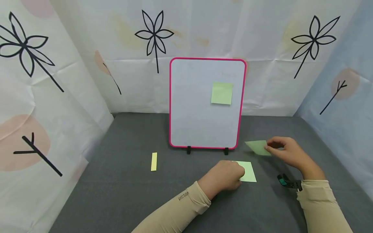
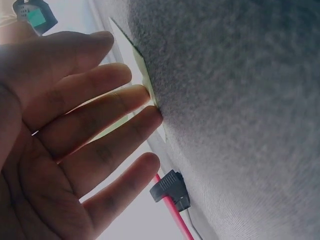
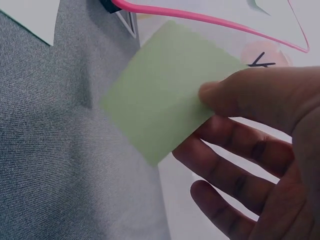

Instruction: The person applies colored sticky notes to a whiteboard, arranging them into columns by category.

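My right hand pinches a green sticky note near one edge, thumb in front and fingers behind. The note is tilted above the grey table, right of the whiteboard's lower corner. Over a pale green sticky note on the table is my left hand, which covers that note's left part. The left wrist view shows its fingers extended and slightly bent, with fingertips at the paper's edge. One more green sticky note is on the upper right of the whiteboard.
The pink-framed whiteboard stands upright at the back on black clips. Left of it, a narrow yellow strip lies on the grey table. Cloth walls with flower drawings enclose the back and sides. A dark wristband is on the right wrist.
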Demonstrator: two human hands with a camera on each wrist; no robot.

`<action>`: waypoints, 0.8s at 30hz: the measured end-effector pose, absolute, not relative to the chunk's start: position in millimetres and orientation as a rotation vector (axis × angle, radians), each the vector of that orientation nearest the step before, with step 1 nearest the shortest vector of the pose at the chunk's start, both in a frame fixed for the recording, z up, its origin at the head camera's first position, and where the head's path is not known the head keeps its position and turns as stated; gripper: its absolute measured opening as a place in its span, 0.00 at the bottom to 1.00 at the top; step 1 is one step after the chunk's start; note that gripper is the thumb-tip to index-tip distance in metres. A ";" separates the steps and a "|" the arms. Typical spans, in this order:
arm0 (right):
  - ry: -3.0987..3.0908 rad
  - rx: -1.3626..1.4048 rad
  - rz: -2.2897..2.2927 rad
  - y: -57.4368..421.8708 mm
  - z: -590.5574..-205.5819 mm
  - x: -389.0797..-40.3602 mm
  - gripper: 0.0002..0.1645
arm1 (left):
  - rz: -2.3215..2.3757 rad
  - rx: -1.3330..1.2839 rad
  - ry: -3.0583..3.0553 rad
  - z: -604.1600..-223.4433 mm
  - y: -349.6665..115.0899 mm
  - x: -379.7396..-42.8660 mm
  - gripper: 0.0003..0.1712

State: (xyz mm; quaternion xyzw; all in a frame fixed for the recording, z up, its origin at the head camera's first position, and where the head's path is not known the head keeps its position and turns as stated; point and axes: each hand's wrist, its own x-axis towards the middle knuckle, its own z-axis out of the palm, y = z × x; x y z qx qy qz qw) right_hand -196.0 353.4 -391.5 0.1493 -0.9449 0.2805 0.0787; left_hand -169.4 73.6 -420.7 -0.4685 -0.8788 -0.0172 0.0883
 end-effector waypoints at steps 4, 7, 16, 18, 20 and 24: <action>-2.827 0.474 0.795 351.6 -390.2 -195.9 0.03 | -0.104 -1.420 -2.614 -419.3 72.0 -171.7 0.23; -2.825 0.481 0.784 349.8 -389.5 -195.3 0.02 | -0.144 -1.449 -2.632 -416.6 70.5 -173.1 0.22; -2.621 0.557 0.721 336.5 -392.9 -197.0 0.07 | -0.234 -1.434 -2.735 -400.1 55.8 -184.1 0.04; -2.578 0.548 0.716 333.5 -393.6 -195.5 0.09 | -0.278 -1.419 -2.738 -396.0 51.0 -187.9 0.06; -2.532 0.548 0.709 330.9 -394.0 -194.4 0.11 | -0.329 -1.410 -2.744 -390.9 45.7 -191.4 0.06; -2.434 0.601 0.666 322.0 -390.5 -195.8 0.15 | -0.436 -1.371 -2.764 -379.5 33.8 -199.3 0.07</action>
